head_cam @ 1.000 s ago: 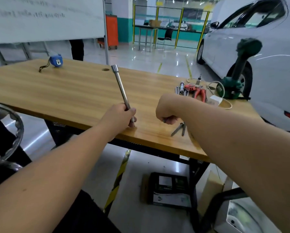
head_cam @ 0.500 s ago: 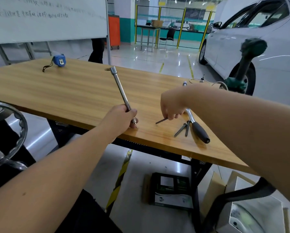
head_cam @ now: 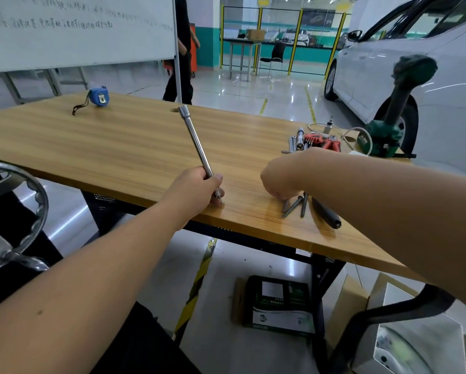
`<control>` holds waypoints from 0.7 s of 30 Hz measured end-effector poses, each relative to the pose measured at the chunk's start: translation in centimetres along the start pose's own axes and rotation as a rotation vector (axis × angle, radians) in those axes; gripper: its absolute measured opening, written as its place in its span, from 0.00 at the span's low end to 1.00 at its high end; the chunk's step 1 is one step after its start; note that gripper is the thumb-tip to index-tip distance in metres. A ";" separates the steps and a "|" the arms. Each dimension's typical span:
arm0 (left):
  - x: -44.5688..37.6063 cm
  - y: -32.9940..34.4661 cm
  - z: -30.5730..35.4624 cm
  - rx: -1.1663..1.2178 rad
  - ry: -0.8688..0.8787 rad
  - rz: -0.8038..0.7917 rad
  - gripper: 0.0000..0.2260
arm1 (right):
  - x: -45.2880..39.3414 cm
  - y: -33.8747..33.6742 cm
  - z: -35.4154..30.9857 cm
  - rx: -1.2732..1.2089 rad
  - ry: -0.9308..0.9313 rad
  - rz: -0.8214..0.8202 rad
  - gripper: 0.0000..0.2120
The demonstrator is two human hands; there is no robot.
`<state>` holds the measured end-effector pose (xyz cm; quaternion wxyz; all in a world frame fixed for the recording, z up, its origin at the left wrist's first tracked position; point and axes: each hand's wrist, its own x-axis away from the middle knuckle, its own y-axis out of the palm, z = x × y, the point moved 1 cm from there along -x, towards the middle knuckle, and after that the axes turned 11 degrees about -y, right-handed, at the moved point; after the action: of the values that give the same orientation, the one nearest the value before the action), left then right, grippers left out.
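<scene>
My left hand (head_cam: 196,187) grips the lower end of a long silver extension bar (head_cam: 196,143). The bar leans up and away, with its small tip resting on the wooden table (head_cam: 118,147) near the front edge. My right hand (head_cam: 280,175) is to the right of it, fingers curled down onto a short steel bit (head_cam: 285,207), which it pinches by the top end. Two more bits (head_cam: 298,205) lie beside it. A black-handled driver (head_cam: 325,215) lies under my right forearm.
A blue tape measure (head_cam: 99,97) sits far left. A pile of sockets and red pliers (head_cam: 316,141) and a green power tool (head_cam: 388,130) stand at the far right. Behind are a white car (head_cam: 388,63), a whiteboard and a walking person (head_cam: 182,49). A steering wheel (head_cam: 13,211) is at my left.
My right hand carried a bit from mid-table down to the two bits by the front edge. My left hand kept the bar in place. The person behind the whiteboard walked right.
</scene>
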<state>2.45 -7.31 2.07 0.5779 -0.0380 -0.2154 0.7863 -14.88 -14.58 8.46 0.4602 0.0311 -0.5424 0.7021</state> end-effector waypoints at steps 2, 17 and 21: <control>0.2 0.0 0.1 0.005 -0.004 -0.003 0.09 | 0.0 -0.1 -0.4 0.028 0.019 -0.034 0.03; 2.6 -5.3 -0.3 -0.087 0.029 0.105 0.11 | -2.3 -11.4 -6.9 -0.942 -0.067 0.986 0.17; 5.6 -12.2 -1.7 -0.178 0.029 0.204 0.12 | -3.8 -18.7 -13.6 -1.359 -0.343 1.042 0.19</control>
<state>11.95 1.30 6.28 0.4922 -0.1222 -0.2711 0.8181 6.21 -6.39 14.54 -0.0887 -0.3968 -0.8506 0.3334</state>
